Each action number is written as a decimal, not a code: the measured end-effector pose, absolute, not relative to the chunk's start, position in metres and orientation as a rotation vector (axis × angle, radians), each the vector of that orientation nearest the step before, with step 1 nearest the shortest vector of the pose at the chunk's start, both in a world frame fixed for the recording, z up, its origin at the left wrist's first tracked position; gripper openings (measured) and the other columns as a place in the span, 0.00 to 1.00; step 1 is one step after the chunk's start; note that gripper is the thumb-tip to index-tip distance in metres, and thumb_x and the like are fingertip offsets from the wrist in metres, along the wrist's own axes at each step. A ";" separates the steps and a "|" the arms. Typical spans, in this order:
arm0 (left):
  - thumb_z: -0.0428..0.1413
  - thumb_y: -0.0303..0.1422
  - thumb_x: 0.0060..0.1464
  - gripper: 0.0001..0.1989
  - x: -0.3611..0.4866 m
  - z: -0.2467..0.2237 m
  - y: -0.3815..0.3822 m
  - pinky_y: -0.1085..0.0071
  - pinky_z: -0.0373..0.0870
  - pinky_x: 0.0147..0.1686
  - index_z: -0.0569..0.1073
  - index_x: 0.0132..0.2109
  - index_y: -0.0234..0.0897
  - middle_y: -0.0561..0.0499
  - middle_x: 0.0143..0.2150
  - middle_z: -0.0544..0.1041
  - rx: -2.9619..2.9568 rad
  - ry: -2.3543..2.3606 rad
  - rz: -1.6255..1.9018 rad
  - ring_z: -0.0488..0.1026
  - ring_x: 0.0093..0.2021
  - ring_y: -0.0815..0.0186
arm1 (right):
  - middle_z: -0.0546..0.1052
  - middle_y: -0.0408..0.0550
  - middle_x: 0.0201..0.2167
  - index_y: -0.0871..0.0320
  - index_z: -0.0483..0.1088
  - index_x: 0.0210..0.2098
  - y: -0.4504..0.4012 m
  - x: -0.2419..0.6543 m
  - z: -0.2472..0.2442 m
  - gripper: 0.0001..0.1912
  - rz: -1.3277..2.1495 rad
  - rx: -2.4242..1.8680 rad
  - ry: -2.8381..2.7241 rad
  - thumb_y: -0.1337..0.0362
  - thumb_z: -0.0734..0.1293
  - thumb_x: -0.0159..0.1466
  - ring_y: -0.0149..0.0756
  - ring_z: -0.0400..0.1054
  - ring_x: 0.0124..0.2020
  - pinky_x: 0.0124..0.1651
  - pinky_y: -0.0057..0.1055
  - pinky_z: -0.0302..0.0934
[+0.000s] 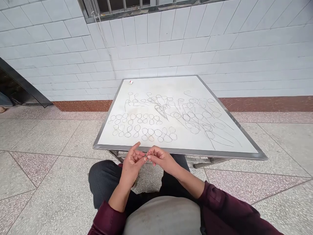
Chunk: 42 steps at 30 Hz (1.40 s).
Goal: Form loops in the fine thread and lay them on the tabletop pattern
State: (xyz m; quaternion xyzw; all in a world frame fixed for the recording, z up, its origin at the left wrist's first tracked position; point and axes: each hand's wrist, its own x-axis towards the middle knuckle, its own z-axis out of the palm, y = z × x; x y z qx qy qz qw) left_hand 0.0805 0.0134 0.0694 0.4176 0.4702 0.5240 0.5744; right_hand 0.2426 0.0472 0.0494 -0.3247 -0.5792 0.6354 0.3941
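My left hand (133,161) and my right hand (161,159) meet just in front of the table's near edge, above my lap. Thumb and forefinger of each are pinched together, tip to tip with the other hand. Whatever lies between them is too small to make out. The left hand's other fingers are partly spread; those of the right are curled in. Beyond the hands, thin dark wire loops (145,131), several joined like figure eights, lie in rows on the white tabletop (117,138). Longer tangled wires with loops (195,122) spread over the middle and right.
A small white and red object (131,82) sits in the table's far left corner. Grey metal edging (181,151) frames the tabletop, with metal legs (210,161) below. Behind stands a white tiled wall (156,52) with a barred window (122,6). Speckled stone floor (49,137) surrounds the table.
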 end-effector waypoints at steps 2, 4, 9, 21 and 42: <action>0.64 0.31 0.47 0.32 0.081 0.070 0.013 0.70 0.67 0.37 0.65 0.60 0.41 0.53 0.34 0.74 0.977 1.107 1.222 0.71 0.31 0.70 | 0.68 0.39 0.28 0.55 0.68 0.35 0.047 0.242 0.050 0.11 1.611 -0.833 -1.425 0.55 0.67 0.61 0.25 0.59 0.22 0.26 0.26 0.58; 0.64 0.32 0.47 0.32 0.081 0.068 0.012 0.70 0.67 0.36 0.65 0.60 0.40 0.53 0.33 0.75 0.975 1.117 1.230 0.71 0.32 0.69 | 0.67 0.39 0.28 0.55 0.67 0.35 0.047 0.241 0.049 0.11 1.619 -0.844 -1.407 0.54 0.67 0.61 0.25 0.58 0.22 0.26 0.26 0.57; 0.64 0.32 0.46 0.31 0.086 0.062 0.010 0.70 0.67 0.39 0.66 0.59 0.40 0.53 0.33 0.76 0.965 1.148 1.300 0.72 0.33 0.69 | 0.65 0.38 0.26 0.55 0.65 0.33 0.046 0.237 0.047 0.12 1.600 -0.873 -1.406 0.53 0.66 0.62 0.25 0.56 0.22 0.26 0.26 0.53; 0.65 0.32 0.47 0.36 0.097 0.057 0.011 0.67 0.67 0.45 0.61 0.61 0.40 0.52 0.35 0.80 0.817 1.192 1.386 0.75 0.38 0.66 | 0.62 0.37 0.23 0.55 0.64 0.33 0.039 0.222 0.037 0.13 1.499 -0.894 -1.267 0.51 0.65 0.62 0.28 0.53 0.23 0.26 0.26 0.48; 0.63 0.31 0.49 0.33 0.092 0.059 0.007 0.70 0.64 0.48 0.62 0.62 0.39 0.54 0.33 0.80 0.906 1.198 1.348 0.74 0.38 0.69 | 0.63 0.38 0.27 0.54 0.63 0.34 0.037 0.218 0.036 0.11 1.501 -0.852 -1.162 0.58 0.68 0.59 0.29 0.56 0.27 0.30 0.27 0.51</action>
